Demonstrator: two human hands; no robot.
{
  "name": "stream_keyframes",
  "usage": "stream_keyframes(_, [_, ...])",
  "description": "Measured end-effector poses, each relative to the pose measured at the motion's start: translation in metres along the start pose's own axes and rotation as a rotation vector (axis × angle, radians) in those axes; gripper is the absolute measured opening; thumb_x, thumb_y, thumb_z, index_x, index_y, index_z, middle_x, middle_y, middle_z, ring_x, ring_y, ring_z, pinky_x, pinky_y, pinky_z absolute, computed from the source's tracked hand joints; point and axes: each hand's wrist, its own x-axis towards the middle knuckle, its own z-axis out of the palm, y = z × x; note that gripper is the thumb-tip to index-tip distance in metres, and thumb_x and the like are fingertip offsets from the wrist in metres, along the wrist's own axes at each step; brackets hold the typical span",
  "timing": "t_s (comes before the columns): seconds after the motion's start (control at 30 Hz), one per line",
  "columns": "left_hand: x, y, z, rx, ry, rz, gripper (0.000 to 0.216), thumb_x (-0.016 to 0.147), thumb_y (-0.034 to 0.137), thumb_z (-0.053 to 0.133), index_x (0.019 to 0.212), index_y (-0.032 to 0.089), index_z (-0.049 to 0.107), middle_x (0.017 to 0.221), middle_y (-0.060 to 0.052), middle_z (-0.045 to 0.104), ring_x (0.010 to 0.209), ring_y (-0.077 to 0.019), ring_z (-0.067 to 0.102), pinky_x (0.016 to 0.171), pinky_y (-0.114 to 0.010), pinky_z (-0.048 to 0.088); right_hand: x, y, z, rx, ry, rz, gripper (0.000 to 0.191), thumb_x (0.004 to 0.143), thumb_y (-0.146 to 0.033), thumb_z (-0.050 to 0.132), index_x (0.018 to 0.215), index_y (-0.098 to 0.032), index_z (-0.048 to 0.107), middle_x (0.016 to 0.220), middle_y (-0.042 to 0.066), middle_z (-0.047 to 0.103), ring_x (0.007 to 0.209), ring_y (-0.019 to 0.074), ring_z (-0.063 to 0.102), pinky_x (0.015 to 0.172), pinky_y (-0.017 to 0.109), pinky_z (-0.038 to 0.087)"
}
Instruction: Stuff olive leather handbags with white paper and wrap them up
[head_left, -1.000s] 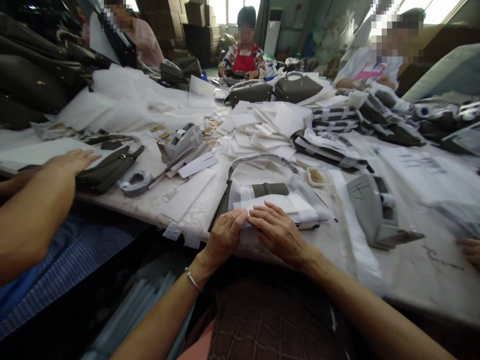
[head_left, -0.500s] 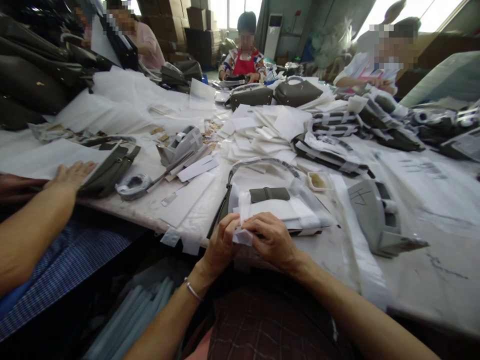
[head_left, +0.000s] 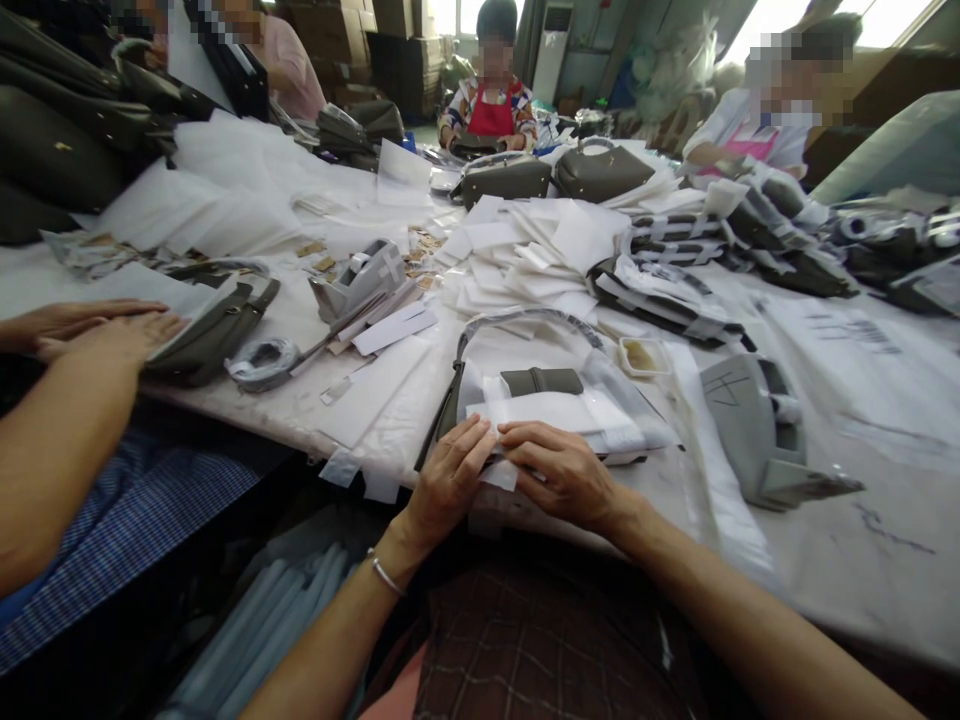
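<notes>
A dark olive handbag [head_left: 448, 405] lies in front of me at the table's edge, its handle [head_left: 525, 316] covered in clear film. White wrapping paper [head_left: 559, 413] covers much of the bag, below an olive strap tab [head_left: 540, 381]. My left hand [head_left: 452, 468] rests on the near edge of the paper, fingers stretched together and flat, holding nothing. Beside it, my right hand [head_left: 561, 470] is closed, its bent fingertips pinching the paper's near edge. A small pale flap [head_left: 499, 476] sticks out below the fingers; whether it is tape or paper I cannot tell.
Tape dispensers stand left [head_left: 364, 280] and right [head_left: 754, 430]. A small yellowish dish [head_left: 641, 356] sits behind the bag. At left, a co-worker's hands [head_left: 112, 325] press paper on another handbag [head_left: 217, 335]. Paper stacks [head_left: 525, 255] and more bags lie further back, where other people work.
My left fingers have gone from a pinch to lying flat on the paper. My right hand has barely moved. At left, the co-worker's second hand has come into view.
</notes>
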Motion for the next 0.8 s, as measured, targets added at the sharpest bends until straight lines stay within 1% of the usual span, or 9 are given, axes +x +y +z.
stream_keyframes(0.07, [-0.002,-0.001,0.002,0.014,0.012,-0.022,0.051,0.099,0.02,0.05,0.147,0.016,0.032,0.143,-0.02,0.05,0.139,-0.0277,0.045,0.106,-0.046,0.052,0.001,0.0,0.006,0.022,0.05,0.045,0.009,0.092,-0.013,0.058,0.094,-0.018,0.065,0.101,0.009,0.072,0.099,0.0198,0.068,0.089,0.033,0.058])
stream_keyframes(0.13, [-0.003,-0.001,0.003,0.028,0.018,-0.032,0.056,0.097,0.02,0.054,0.148,0.017,0.03,0.147,-0.02,0.046,0.139,-0.0278,0.044,0.106,-0.045,0.053,0.002,-0.003,0.012,0.052,0.128,0.095,0.01,0.092,-0.014,0.059,0.097,-0.019,0.066,0.1,0.008,0.073,0.096,0.0185,0.07,0.09,0.033,0.058])
stream_keyframes(0.27, [-0.001,0.0,0.001,0.01,0.023,-0.007,0.051,0.098,0.02,0.051,0.146,0.015,0.033,0.142,-0.02,0.05,0.139,-0.0279,0.045,0.105,-0.046,0.053,0.0,-0.011,0.016,0.106,0.193,0.051,0.02,0.093,-0.012,0.059,0.109,-0.021,0.067,0.103,0.007,0.074,0.098,0.0184,0.07,0.098,0.039,0.055])
stream_keyframes(0.37, [0.0,0.0,0.0,0.002,0.035,0.002,0.048,0.098,0.018,0.051,0.143,0.013,0.035,0.138,-0.021,0.053,0.138,-0.0278,0.046,0.106,-0.047,0.053,-0.005,-0.013,0.017,0.111,0.228,0.056,0.023,0.092,-0.011,0.059,0.111,-0.021,0.067,0.101,0.008,0.074,0.097,0.0181,0.07,0.097,0.039,0.056])
stream_keyframes(0.43, [-0.001,0.0,0.0,0.004,0.034,0.005,0.047,0.096,0.014,0.053,0.14,0.012,0.038,0.137,-0.021,0.053,0.138,-0.028,0.045,0.107,-0.047,0.052,-0.009,-0.012,0.018,0.087,0.201,0.041,0.021,0.092,-0.012,0.06,0.11,-0.02,0.067,0.1,0.007,0.074,0.097,0.0182,0.07,0.098,0.04,0.055])
stream_keyframes(0.53, [-0.002,-0.001,0.001,0.004,0.021,0.019,0.042,0.093,0.008,0.054,0.133,0.012,0.044,0.136,-0.02,0.054,0.139,-0.0288,0.044,0.108,-0.047,0.051,-0.015,-0.011,0.017,-0.004,0.088,-0.038,0.018,0.094,-0.016,0.059,0.108,-0.021,0.068,0.098,0.006,0.074,0.1,0.0193,0.068,0.103,0.045,0.051])
stream_keyframes(0.63, [-0.002,-0.001,0.0,0.001,0.014,0.027,0.036,0.092,0.004,0.053,0.126,0.015,0.048,0.128,-0.016,0.06,0.138,-0.0271,0.046,0.107,-0.046,0.051,-0.016,-0.014,0.011,-0.03,0.01,-0.053,0.008,0.093,-0.023,0.063,0.097,-0.02,0.069,0.087,0.004,0.074,0.102,0.0215,0.068,0.106,0.047,0.048])
stream_keyframes(0.7, [-0.001,-0.001,-0.001,-0.006,0.007,0.026,0.033,0.092,0.005,0.053,0.123,0.015,0.049,0.123,-0.014,0.063,0.135,-0.0255,0.049,0.107,-0.046,0.052,-0.012,-0.018,0.005,0.025,0.002,-0.01,0.01,0.092,-0.029,0.067,0.09,-0.02,0.069,0.081,0.003,0.073,0.094,0.0208,0.069,0.099,0.043,0.052])
stream_keyframes(0.8, [-0.001,-0.001,-0.001,-0.021,0.001,0.024,0.031,0.094,0.009,0.052,0.124,0.015,0.05,0.122,-0.015,0.064,0.131,-0.0251,0.053,0.107,-0.046,0.052,0.001,-0.023,0.001,0.033,0.094,0.115,0.007,0.092,-0.026,0.067,0.088,-0.02,0.068,0.082,0.003,0.073,0.082,0.0179,0.067,0.083,0.035,0.055])
